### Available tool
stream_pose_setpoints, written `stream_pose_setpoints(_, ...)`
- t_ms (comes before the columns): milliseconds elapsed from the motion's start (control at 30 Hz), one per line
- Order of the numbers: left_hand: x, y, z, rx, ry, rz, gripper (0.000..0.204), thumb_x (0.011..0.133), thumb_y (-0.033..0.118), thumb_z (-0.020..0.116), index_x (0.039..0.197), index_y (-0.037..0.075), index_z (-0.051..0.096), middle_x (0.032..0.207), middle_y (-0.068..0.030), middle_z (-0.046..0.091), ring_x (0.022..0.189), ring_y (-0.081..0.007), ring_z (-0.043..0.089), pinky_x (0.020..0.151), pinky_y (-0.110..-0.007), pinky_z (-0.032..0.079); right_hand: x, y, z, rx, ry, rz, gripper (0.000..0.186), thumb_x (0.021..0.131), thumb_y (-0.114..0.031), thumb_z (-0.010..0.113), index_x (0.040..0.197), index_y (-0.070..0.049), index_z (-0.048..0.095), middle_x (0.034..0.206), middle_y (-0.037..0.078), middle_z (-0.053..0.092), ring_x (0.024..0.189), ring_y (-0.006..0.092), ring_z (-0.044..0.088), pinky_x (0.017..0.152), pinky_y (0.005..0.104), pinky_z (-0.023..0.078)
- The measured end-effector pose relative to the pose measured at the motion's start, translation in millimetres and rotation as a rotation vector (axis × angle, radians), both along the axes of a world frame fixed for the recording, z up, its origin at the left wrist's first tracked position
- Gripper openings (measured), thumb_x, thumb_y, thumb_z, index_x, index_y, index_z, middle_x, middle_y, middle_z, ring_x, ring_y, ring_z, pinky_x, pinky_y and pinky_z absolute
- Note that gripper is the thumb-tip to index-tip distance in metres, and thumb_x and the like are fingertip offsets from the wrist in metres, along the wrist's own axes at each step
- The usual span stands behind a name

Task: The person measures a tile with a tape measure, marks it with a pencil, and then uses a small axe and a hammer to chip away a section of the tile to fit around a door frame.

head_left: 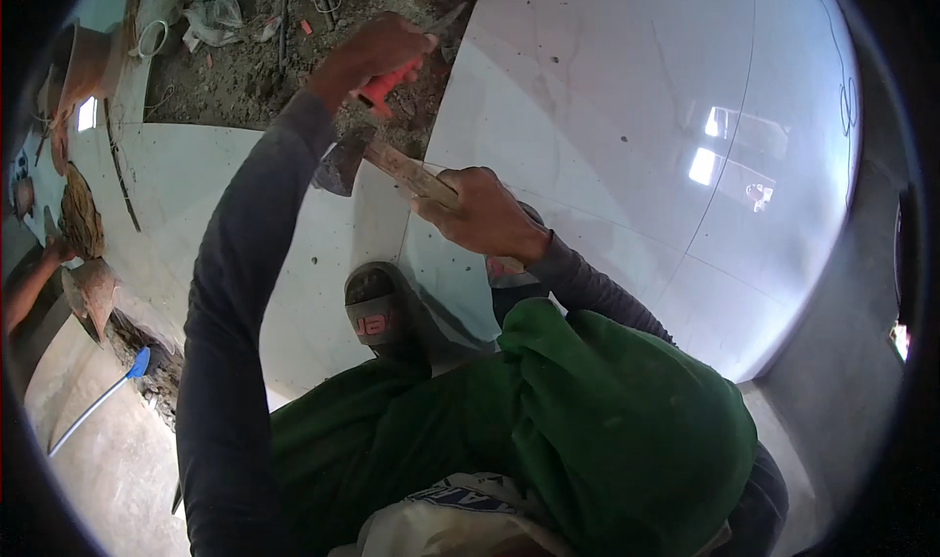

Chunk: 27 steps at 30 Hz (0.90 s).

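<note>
The scene was viewed from a single fisheye camera worn on the head, aimed steeply down over bent knees at the white floor tiles (627, 116). The left hand (377, 53) and right hand (485, 214) were seen at close range, near the upper middle. Straight tile edges were bent toward the dark rim.
</note>
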<state>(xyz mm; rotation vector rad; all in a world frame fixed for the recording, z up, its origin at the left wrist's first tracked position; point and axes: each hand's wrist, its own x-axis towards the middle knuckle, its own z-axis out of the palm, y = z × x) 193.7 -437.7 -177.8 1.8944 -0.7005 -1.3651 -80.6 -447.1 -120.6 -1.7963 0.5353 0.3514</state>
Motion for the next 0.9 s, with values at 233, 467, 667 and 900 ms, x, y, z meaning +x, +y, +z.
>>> stream_pose_setpoints(233,28,28,-18,-0.061,0.077,0.071,0.036,0.097,0.03,0.069,0.105,-0.004,0.071,0.087,-0.0113,0.071,0.071,-0.0209,0.071,0.062,-0.037,0.061,-10,-9,9,0.027,-0.026,0.052,0.038,0.097,-0.034,0.069,0.088,0.003,0.067,0.063,0.009,0.06,0.056,0.0169,0.055,0.059,0.0388,0.05)
stream_pose_setpoints(467,-7,40,13,-0.026,0.232,0.187,0.031,0.1,0.025,0.065,0.109,-0.005,0.07,0.091,-0.0132,0.072,0.076,-0.0216,0.073,0.068,-0.036,0.062,-26,-2,19,-0.022,-0.049,0.079,0.035,0.097,-0.033,0.07,0.103,0.001,0.065,0.064,0.014,0.064,0.054,0.026,0.064,0.059,0.0418,0.052)
stream_pose_setpoints(667,-34,33,3,-0.079,0.455,0.293,0.034,0.11,0.028,0.054,0.12,-0.002,0.066,0.107,-0.0121,0.072,0.095,-0.0229,0.075,0.084,-0.037,0.063,-48,-27,43,-0.173,-0.187,0.199,0.038,0.091,-0.03,0.072,0.116,-0.002,0.064,0.08,0.025,0.071,0.079,0.0438,0.073,0.072,0.0515,0.057)
stream_pose_setpoints(900,-48,20,-11,-0.139,0.524,0.4,0.032,0.11,0.027,0.051,0.115,-0.001,0.065,0.104,-0.0122,0.069,0.1,-0.0244,0.074,0.087,-0.035,0.06,-57,-29,35,-0.132,-0.072,0.054,0.026,0.091,-0.02,0.077,0.106,-0.002,0.066,0.07,0.017,0.068,0.061,0.0326,0.07,0.061,0.0434,0.054)
